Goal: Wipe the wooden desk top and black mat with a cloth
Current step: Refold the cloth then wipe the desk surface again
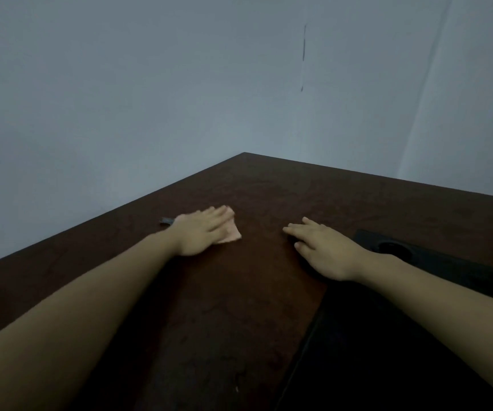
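Note:
The dark brown wooden desk top [254, 197] fills the lower half of the head view. My left hand [201, 231] lies flat, palm down, pressing a small pinkish cloth [233, 234] onto the wood; only the cloth's right edge shows past my fingers. Resting flat on the desk to its right is my right hand [325, 250], fingers slightly apart and holding nothing. The black mat [372, 351] covers the near right part of the desk, under my right forearm.
A small dark object [166, 221] lies on the desk just behind my left wrist. A black cable grommet panel with a round hole [393, 247] sits beyond my right wrist. Grey walls meet the desk's far corner. The desk's left edge runs diagonally.

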`<action>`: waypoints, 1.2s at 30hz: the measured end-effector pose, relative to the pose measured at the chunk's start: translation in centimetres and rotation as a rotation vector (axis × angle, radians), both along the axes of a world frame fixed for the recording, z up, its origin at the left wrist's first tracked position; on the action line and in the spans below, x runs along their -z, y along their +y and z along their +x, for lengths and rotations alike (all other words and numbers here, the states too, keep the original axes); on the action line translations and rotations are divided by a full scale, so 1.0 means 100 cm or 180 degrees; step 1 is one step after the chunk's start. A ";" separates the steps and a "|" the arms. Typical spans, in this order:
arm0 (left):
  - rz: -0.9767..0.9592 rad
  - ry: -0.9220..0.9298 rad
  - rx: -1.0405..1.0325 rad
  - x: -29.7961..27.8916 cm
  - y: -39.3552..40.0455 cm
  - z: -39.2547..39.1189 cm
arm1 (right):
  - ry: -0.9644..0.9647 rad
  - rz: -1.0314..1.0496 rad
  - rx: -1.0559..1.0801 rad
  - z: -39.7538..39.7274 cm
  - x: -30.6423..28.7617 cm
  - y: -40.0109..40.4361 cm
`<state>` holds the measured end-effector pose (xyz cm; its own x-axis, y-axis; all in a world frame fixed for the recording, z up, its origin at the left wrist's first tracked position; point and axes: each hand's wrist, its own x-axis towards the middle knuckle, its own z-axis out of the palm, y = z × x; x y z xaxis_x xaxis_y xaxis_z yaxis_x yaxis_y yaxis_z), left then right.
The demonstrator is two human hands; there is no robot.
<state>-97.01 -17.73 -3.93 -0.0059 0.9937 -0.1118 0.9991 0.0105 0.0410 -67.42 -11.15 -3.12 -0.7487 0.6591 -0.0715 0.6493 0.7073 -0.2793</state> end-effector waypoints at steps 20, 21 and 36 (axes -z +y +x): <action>-0.0229 0.0108 0.0137 -0.003 -0.029 -0.011 | -0.0149 -0.0019 -0.0154 -0.050 0.005 -0.006; -0.0217 0.0133 0.0003 -0.003 -0.013 -0.020 | -0.0180 0.0021 -0.0140 -0.050 0.005 -0.006; -0.0115 0.0008 -0.1305 0.005 0.056 -0.104 | -0.0102 0.0234 -0.0153 -0.044 0.014 -0.008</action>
